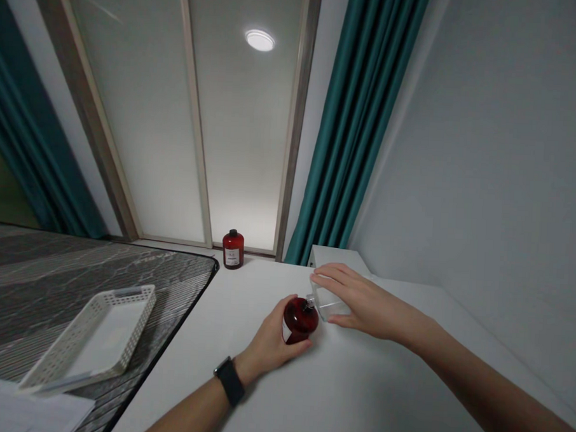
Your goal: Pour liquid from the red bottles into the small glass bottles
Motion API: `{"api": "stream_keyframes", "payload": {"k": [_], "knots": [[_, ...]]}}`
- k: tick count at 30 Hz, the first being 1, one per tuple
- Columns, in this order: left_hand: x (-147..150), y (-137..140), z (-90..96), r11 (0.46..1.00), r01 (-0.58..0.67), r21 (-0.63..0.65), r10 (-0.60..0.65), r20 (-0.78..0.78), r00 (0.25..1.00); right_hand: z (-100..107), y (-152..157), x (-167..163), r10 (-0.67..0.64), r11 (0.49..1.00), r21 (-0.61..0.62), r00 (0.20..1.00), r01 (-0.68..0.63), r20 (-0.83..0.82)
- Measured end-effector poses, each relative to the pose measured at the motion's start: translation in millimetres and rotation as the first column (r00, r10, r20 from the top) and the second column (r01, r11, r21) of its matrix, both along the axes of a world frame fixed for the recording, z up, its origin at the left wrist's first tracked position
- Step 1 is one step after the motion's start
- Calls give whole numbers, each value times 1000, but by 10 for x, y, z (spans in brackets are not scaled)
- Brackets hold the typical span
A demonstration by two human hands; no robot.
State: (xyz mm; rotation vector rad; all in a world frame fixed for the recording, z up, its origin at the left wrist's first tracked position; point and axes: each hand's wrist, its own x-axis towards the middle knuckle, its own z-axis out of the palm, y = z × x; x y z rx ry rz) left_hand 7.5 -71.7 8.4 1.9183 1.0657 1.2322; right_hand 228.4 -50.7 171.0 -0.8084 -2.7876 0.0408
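My left hand [277, 336] is wrapped round a dark red bottle [302, 322] with a pale label, which stands or is held just above the white table. In my right hand [355, 298] is a clear bottle [329, 300], tipped on its side. Its neck meets the mouth of the red bottle. Whether liquid passes between them is too small to tell. Farther back, a second red bottle [233, 250] with a black cap and white label stands upright at the table's far edge.
A white perforated basket [135, 330] lies on the grey patterned surface at left, with white papers [31, 408] near it. The white table [357, 384] meets a wall at right. A white box [338, 258] stands behind my right hand. Teal curtains [358, 130] hang beside frosted doors.
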Motion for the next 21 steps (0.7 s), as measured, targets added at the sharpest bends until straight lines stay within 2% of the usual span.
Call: {"api": "stream_keyframes", "payload": {"k": [21], "knots": [[6, -6, 11, 1000, 6, 2, -6, 9, 1000, -4, 13, -3, 1, 1000, 18, 1000, -1, 15]]}}
